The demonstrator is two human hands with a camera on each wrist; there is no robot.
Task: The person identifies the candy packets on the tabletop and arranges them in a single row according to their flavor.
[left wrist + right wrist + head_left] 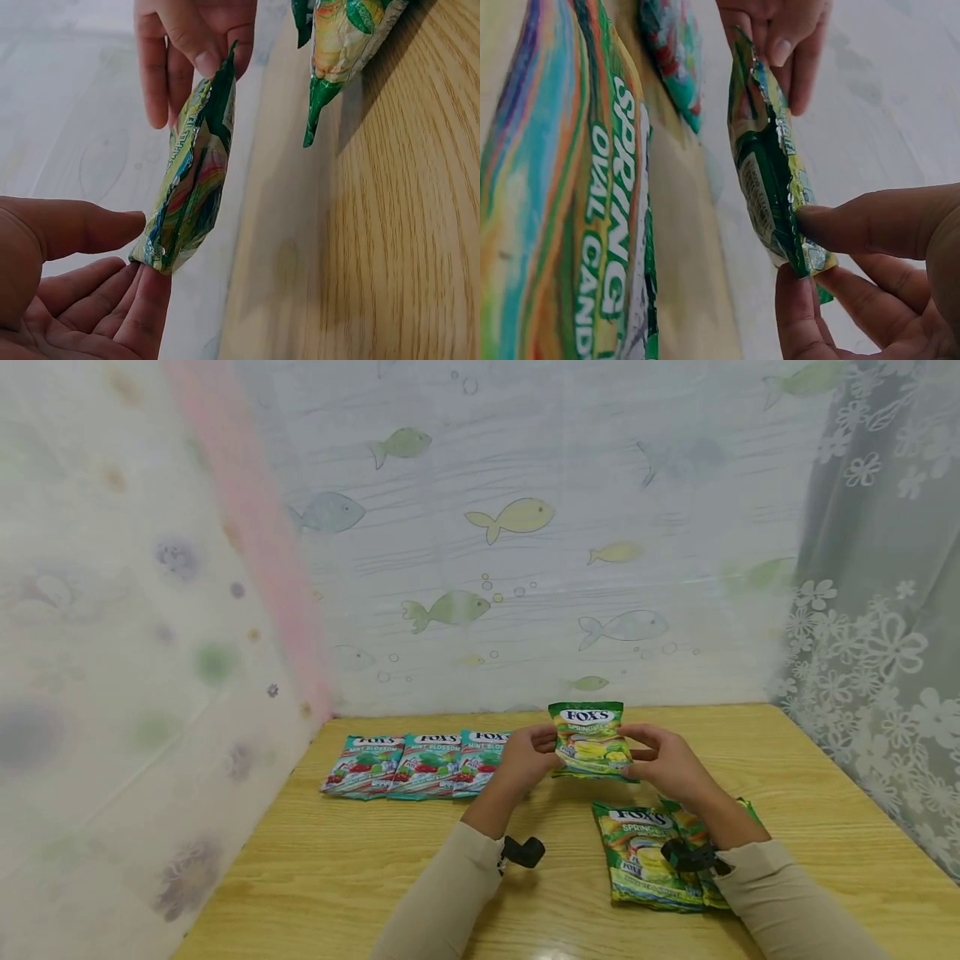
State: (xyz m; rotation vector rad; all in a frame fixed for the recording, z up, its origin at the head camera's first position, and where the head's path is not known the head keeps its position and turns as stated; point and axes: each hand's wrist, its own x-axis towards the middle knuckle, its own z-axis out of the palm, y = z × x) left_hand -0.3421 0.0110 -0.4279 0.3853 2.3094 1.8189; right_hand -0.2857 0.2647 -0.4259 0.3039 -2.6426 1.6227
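A green and yellow Fox's candy bag (591, 740) is held upright above the table between both hands. My left hand (529, 758) pinches its left edge, with the thumb at the front and the fingers behind. The right edge is pinched between the thumb and fingers of my right hand (671, 767). In both wrist views the same candy bag (191, 169) (769, 161) shows edge-on. Below my right wrist, another green candy bag (637, 860) lies on the table. It overlaps a further green bag (688, 827), partly hidden by my right forearm.
Three teal and red Mint Blossom candy bags (426, 767) lie in an overlapping row at the back left of the wooden table (360, 877). My left hand covers part of the rightmost one. A fish-patterned curtain (450, 560) hangs behind the table's back edge.
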